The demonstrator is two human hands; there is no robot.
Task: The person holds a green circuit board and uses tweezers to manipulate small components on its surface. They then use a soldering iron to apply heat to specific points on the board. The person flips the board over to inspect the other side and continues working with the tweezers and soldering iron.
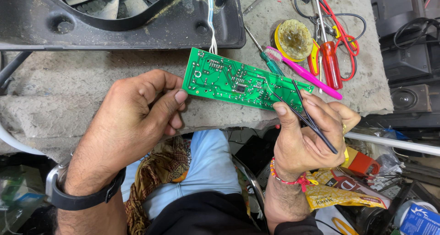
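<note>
Pink toothbrush (303,72) beside red-handled screwdriver (331,63), flux tin (294,39).

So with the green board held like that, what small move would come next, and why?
Probably lowering the tweezers tips onto the circuit board. The left hand pinches the board's left end and the right hand props its right end, with the tweezers' points poised over the solder side near thin white wires.

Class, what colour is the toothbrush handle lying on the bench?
Bright pink; the toothbrush shows best in the head view, beside the red-handled screwdriver.
</note>
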